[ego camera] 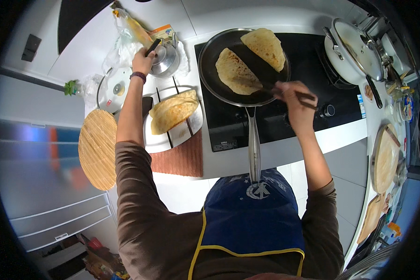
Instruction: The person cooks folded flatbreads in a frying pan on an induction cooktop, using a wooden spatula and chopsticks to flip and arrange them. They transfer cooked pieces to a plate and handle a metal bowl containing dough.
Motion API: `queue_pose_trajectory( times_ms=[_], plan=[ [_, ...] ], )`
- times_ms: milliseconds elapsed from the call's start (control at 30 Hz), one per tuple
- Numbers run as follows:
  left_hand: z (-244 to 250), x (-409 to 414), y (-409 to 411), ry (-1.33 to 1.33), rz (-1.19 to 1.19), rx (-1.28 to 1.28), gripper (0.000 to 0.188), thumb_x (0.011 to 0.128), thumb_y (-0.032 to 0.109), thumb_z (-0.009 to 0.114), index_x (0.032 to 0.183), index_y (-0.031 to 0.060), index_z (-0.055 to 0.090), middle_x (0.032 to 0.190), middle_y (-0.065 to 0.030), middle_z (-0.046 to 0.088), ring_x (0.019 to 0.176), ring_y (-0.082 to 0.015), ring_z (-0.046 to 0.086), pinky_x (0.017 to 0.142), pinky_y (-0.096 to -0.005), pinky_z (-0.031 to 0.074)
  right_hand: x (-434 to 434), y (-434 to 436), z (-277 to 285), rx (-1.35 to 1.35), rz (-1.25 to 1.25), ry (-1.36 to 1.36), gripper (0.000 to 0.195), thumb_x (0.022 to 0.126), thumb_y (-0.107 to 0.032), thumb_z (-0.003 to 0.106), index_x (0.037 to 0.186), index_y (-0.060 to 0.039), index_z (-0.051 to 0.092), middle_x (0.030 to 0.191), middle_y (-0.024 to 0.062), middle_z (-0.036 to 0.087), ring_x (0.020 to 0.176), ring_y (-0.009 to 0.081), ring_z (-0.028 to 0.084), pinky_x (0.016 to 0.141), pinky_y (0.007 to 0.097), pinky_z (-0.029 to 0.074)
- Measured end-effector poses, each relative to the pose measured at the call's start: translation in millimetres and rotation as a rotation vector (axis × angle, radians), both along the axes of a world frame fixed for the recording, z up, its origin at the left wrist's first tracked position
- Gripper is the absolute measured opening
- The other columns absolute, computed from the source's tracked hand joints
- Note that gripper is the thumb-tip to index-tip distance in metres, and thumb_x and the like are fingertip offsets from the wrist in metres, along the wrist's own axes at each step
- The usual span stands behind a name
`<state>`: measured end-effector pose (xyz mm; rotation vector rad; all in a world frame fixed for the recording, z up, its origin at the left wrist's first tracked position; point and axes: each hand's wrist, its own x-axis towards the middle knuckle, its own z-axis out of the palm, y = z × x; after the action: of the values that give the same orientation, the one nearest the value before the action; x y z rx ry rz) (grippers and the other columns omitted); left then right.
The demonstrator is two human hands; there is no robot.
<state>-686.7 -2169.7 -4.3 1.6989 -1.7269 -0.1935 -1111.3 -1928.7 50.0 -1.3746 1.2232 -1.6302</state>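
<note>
My left hand [144, 62] grips the black handle [153, 47] of a small metal kettle [167, 62], which is at the left of the stove. In my right hand [295, 101] is a dark brown cooking utensil [308, 100], blurred, its tip at the lower edge of a folded flatbread [236, 70]. This flatbread, browned in spots, lies in the left half of a black frying pan [253, 99]. A second folded flatbread [264, 47] lies at the pan's upper right, reaching over the rim. The pan's steel handle [254, 147] points towards my body.
Left of the black cooktop [227, 127], folded flatbreads [175, 110] lie across two black chopsticks [169, 139] over a white plate [157, 145]. A glass lid [120, 78] and a round bamboo board [98, 150] are farther left. A lidded white pot [341, 56] stands at right.
</note>
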Motion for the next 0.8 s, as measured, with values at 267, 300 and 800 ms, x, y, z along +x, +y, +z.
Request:
queue_pose_trajectory(
  times_ms=[267,300,800],
  plan=[
    [13.3,-174.2,302.5,0.91,-0.516,0.551,0.031,0.094,0.035,0.048,0.104,0.0055,0.052,0.091,-0.0056,0.056,0.083,-0.015,0.056,0.074,-0.03,0.047,-13.8,-22.0,-2.9,-0.013,-0.066,-0.097,0.018,0.091,-0.009,0.056,0.09,0.0077,0.063,0.09,0.0112,0.061,0.081,0.0206,0.065,0.074,0.0289,0.056],
    [5.7,-202.5,336.4,1.168,-0.428,0.808,0.036,0.094,0.037,0.047,0.112,0.0058,0.048,0.099,-0.0081,0.055,0.087,-0.0183,0.057,0.081,-0.0345,0.049,-17.3,-20.8,-0.1,-0.019,-0.046,-0.038,0.017,0.09,-0.008,0.056,0.088,0.0074,0.064,0.087,0.0107,0.061,0.079,0.0194,0.065,0.071,0.0279,0.055],
    [9.2,-275.6,372.2,1.655,-0.167,0.868,0.02,0.093,0.019,0.051,0.107,0.0051,0.046,0.076,-0.003,0.052,0.057,-0.0101,0.047,0.048,-0.0225,0.039,-56.8,-33.7,-18.2,0.016,0.361,0.173,0.011,0.084,-0.004,0.063,0.092,0.003,0.066,0.09,0.0092,0.065,0.082,0.0144,0.064,0.072,0.0237,0.052]
  ],
)
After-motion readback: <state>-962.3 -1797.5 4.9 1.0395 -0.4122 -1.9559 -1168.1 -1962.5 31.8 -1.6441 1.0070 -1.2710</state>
